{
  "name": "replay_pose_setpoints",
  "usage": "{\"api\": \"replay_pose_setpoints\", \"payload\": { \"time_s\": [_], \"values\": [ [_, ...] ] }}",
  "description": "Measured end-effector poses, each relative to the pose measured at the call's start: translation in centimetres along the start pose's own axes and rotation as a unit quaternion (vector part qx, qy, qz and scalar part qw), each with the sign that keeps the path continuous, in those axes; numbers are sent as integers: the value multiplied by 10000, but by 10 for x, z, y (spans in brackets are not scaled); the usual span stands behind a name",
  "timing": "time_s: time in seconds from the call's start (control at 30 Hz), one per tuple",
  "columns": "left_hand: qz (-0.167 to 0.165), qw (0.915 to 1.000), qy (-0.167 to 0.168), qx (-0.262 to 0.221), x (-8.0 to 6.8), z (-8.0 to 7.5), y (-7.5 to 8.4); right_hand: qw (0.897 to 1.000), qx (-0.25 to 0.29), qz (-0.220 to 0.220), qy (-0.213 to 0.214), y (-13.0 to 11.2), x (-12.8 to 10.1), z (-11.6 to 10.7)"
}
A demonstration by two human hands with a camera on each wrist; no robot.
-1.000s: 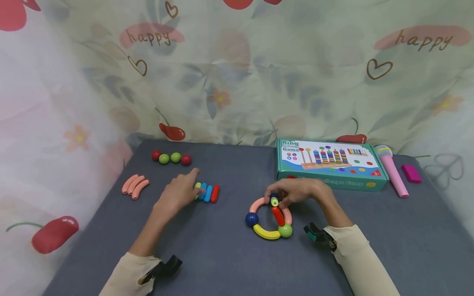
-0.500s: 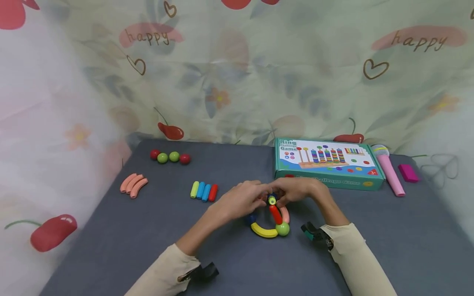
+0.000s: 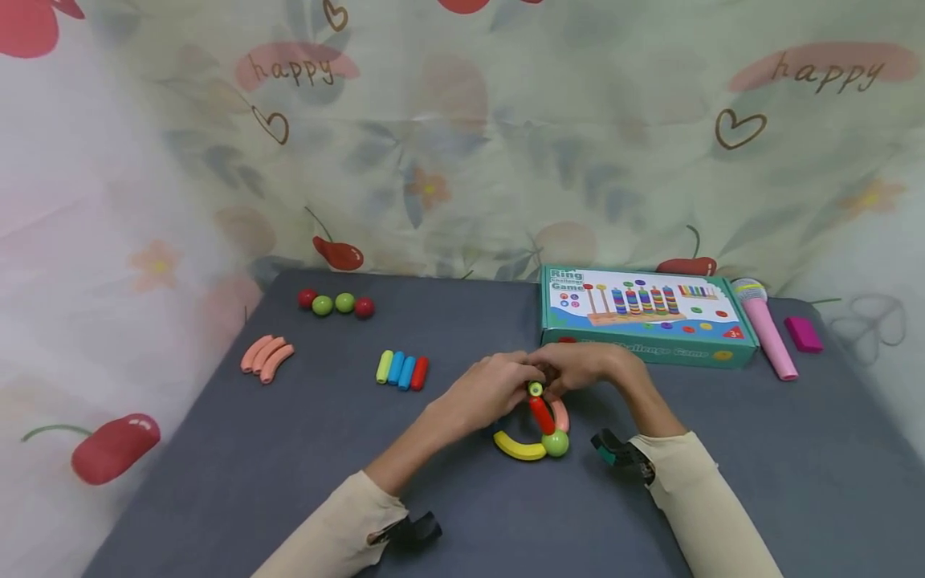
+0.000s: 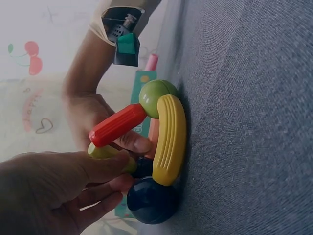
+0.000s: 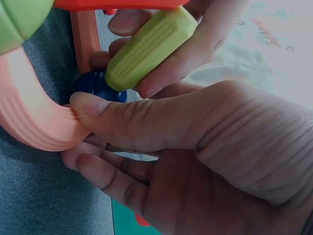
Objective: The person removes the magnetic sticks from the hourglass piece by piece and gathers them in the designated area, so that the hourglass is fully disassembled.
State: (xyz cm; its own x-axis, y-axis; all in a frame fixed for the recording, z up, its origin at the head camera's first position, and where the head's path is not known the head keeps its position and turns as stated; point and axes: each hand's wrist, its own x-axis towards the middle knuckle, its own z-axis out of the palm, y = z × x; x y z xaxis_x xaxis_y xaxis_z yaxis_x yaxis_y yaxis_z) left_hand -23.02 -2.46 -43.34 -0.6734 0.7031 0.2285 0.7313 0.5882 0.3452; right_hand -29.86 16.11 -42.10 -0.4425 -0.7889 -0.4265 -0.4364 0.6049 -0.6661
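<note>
Right wrist: fingers (image 5: 195,44) pinch ribbed lime-green stick (image 5: 149,46).

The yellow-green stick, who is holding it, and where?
The left hand pinches the yellow-green stick by its end, above the blue ball. The right hand presses its thumb on the pink curved piece.

Toy ring showing yellow arc (image 3: 517,448), green ball (image 3: 556,443), red stick (image 3: 540,414), pink arc (image 3: 560,415); bench (image 3: 289,449) appearing dark grey; box (image 3: 645,315) teal; backdrop (image 3: 462,136) showing cherry print.
</note>
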Motion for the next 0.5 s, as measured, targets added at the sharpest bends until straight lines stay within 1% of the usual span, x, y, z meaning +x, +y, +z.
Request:
{"api": "replay_pose_setpoints", "payload": {
  "time_s": [0.07, 0.27, 0.37, 0.5],
  "values": [
    [37, 10000, 33, -1, 2, 1, 1, 10000, -4, -16, 4, 2, -1, 0],
    [48, 9999, 22, -90, 5, 1, 2, 9996, 25, -274, -51, 5, 0, 1],
    [53, 9999, 8, -120, 6, 1, 1, 9996, 60, -262, -81, 5, 1, 1],
    [60, 9999, 16, -154, 9, 0, 0, 9998, -8, -174, -17, 4, 0, 0]
  ]
}}
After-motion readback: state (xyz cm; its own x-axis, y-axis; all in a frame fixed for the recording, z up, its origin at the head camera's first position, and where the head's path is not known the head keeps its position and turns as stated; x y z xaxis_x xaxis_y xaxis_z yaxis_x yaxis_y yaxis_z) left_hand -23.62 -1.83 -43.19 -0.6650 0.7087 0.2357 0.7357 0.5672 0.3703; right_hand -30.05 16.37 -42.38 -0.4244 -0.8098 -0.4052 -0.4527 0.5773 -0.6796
